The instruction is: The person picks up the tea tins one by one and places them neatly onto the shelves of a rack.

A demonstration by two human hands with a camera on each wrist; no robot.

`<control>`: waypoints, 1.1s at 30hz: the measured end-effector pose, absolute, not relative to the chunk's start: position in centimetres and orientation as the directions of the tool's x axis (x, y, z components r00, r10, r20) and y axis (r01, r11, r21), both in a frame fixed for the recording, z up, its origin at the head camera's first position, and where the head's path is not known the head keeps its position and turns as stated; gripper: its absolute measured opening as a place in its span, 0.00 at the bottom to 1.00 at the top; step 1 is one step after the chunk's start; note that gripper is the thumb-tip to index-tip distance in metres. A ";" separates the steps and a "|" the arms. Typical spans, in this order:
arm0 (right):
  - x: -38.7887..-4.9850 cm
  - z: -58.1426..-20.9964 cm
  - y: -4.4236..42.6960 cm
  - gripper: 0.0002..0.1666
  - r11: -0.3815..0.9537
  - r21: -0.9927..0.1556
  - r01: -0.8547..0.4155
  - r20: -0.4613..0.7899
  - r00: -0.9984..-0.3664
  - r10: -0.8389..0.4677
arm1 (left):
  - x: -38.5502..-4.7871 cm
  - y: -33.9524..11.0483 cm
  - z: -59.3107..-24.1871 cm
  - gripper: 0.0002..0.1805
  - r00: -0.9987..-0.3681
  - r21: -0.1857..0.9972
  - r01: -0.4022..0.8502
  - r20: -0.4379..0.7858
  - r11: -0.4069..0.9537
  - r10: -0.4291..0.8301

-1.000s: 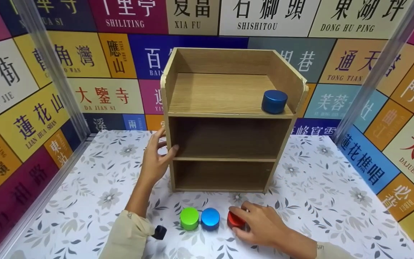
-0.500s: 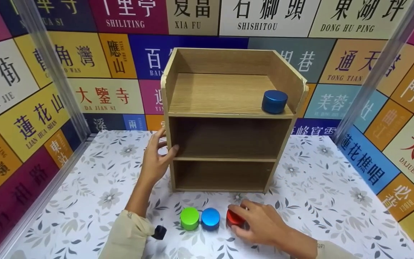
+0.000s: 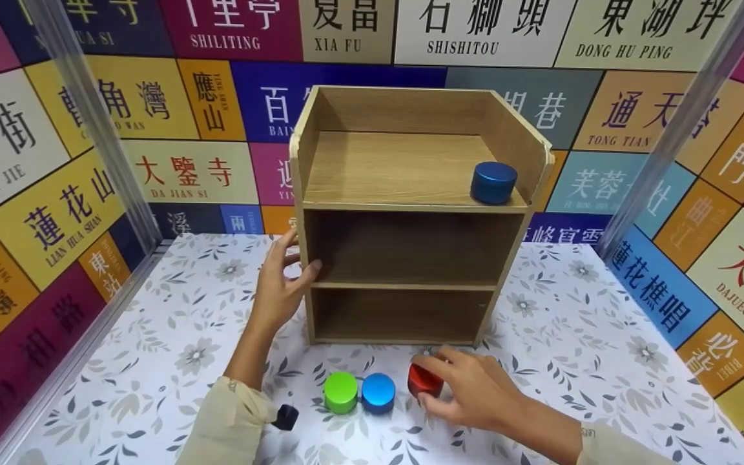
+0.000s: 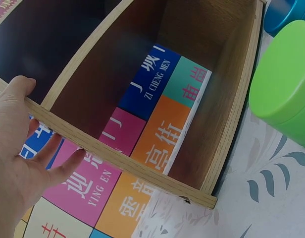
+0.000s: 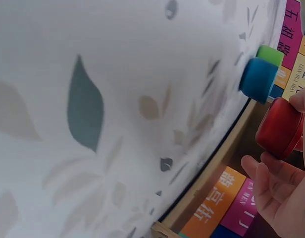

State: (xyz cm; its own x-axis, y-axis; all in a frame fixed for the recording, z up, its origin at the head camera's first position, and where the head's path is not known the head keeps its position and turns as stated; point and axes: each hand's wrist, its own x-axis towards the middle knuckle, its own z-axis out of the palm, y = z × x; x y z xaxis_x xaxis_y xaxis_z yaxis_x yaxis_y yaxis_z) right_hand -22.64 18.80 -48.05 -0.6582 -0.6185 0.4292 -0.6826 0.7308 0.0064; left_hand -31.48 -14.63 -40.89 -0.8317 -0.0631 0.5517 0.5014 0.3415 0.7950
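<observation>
In the head view, my right hand (image 3: 478,391) pinches a small round red tin (image 3: 425,381) between thumb and fingers. The right wrist view shows the same red tin (image 5: 279,128) seemingly off the cloth. A green tin (image 3: 340,392) and a light-blue tin (image 3: 378,392) stand side by side to its left. My left hand (image 3: 281,281) holds the left side panel of a wooden shelf (image 3: 404,208), thumb on the front edge and fingers outside, as the left wrist view shows the hand (image 4: 24,158). A dark-blue tin (image 3: 493,183) sits on the top level at the right.
The shelf has two open compartments below its top. A white leaf-patterned cloth (image 3: 204,316) covers the table. Walls with colourful lettered panels (image 3: 340,29) surround it on three sides. A small black object (image 3: 287,417) is at the left sleeve.
My right hand has moved slightly away from me, toward the shelf, with the red tin, which appears raised. The left hand, shelf and other tins have stayed in place.
</observation>
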 end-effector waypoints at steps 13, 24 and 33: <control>-22.8 -44.6 19.2 0.25 0.727 0.007 -0.687 0.495 -0.629 -0.599 | -31.5 -14.7 -40.9 0.35 -0.832 0.799 0.507 0.551 0.323 -0.056; -22.4 -40.9 19.2 0.24 0.764 -0.048 -0.643 0.448 -0.698 -0.559 | -31.5 -14.7 -41.0 0.35 -0.838 0.801 0.499 0.543 0.330 -0.054; -22.4 -38.3 19.2 0.24 0.762 -0.047 -0.646 0.456 -0.693 -0.559 | -31.6 -14.7 -41.0 0.35 -0.837 0.801 0.502 0.544 0.325 -0.048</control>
State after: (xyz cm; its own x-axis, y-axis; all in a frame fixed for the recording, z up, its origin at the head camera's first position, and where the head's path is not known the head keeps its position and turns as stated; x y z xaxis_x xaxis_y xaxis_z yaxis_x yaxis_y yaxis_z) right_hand -22.40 19.24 -38.31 -0.6928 -0.5589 0.4557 -0.6457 0.7622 -0.0469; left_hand -31.58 -14.73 -41.05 -0.8374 -0.0479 0.5445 0.5024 0.3247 0.8013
